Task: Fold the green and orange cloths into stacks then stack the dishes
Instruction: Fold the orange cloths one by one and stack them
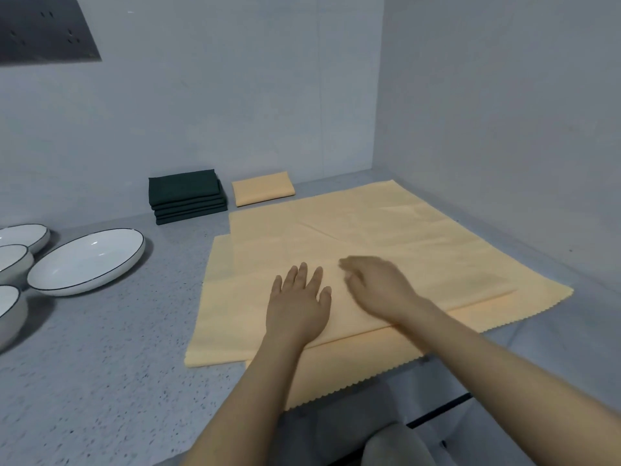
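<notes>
A: What is cut off or hard to make out?

B: Three white, dark-rimmed ceramic bowls at the left edge of the speckled grey countertop point(100, 348) run out of frame: one far point(23, 235), one in the middle point(13, 264), one near point(10, 314). Only the wide white oval dish with a dark rim point(85, 260) beside them shows whole. The right hand point(376, 284) is blurred; its fingers look loosely bent over the cloth, pinching nothing I can see.

A: And the left hand point(297, 304)?

B: Flat, fingers straight and spread, pressing on the large pale orange cloth point(386, 250) near the front edge.

A: How many cloths?

B: The spread orange fabric shows at least two layers; scalloped hems point(353, 388) hang over the front edge, so I cannot tell the exact number. One small folded orange cloth point(263, 189) lies by the back wall. Just left of it sits a stack of folded dark green cloths point(187, 196), about five, the edges hard to separate.
</notes>
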A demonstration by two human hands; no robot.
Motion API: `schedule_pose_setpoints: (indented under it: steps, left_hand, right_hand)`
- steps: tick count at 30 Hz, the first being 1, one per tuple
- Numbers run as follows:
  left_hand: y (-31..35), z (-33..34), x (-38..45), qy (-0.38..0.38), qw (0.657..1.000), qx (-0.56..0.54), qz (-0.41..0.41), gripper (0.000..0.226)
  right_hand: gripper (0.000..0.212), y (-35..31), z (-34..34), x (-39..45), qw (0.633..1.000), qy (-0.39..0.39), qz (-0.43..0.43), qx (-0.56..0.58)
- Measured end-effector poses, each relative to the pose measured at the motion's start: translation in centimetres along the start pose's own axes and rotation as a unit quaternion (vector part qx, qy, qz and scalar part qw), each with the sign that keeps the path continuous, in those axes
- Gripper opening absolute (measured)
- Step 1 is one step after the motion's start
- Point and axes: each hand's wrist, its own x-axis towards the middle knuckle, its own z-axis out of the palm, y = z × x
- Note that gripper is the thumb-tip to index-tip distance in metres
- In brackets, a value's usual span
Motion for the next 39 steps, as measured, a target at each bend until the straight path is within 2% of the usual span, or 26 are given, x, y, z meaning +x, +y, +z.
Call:
schedule_pose_setpoints:
  steps: [2, 4, 15, 23, 28, 31, 35, 39]
  left_hand:
    - [0.0, 0.0, 0.0, -0.008, 1.000, 0.007, -0.002, 0.056]
    - [0.1, 0.1, 0.1, -0.014, 1.000, 0.015, -0.002, 0.059]
    - [0.0, 0.1, 0.1, -0.011, 1.000, 0.016, 0.000, 0.060]
    - [0.0, 0.2, 0.1, -0.005, 1.000, 0.018, 0.002, 0.059]
    - [0.2, 0.1, -0.1, -0.005, 1.000, 0.022, 0.000, 0.059]
    - [0.3, 0.1, 0.0, -0.007, 1.000, 0.021, 0.000, 0.059]
    - [0.6, 0.1, -0.1, -0.018, 1.000, 0.018, -0.001, 0.060]
    - [0.8, -0.1, -0.1, -0.020, 1.000, 0.015, 0.001, 0.060]
  right_hand:
    - [0.047, -1.5, 1.2, -1.6, 0.997, -0.078, -0.019, -0.023]
    - [0.049, -0.9, 1.5, -2.4, 0.992, -0.110, -0.003, -0.058]
    - [0.050, 8.1, -2.1, -2.3, 0.973, -0.122, 0.164, -0.107]
    - [0.056, 11.6, -3.3, -1.8, 0.957, -0.105, 0.241, -0.126]
    - [0.054, 10.2, -3.4, -1.8, 0.956, -0.090, 0.236, -0.152]
    - [0.051, 7.2, -2.6, -1.9, 0.973, -0.060, 0.179, -0.132]
    - [0.049, 1.4, -0.3, -0.8, 0.993, -0.080, 0.072, -0.047]
    - [0.049, 0.0, 1.6, -0.4, 0.992, -0.097, 0.060, -0.054]
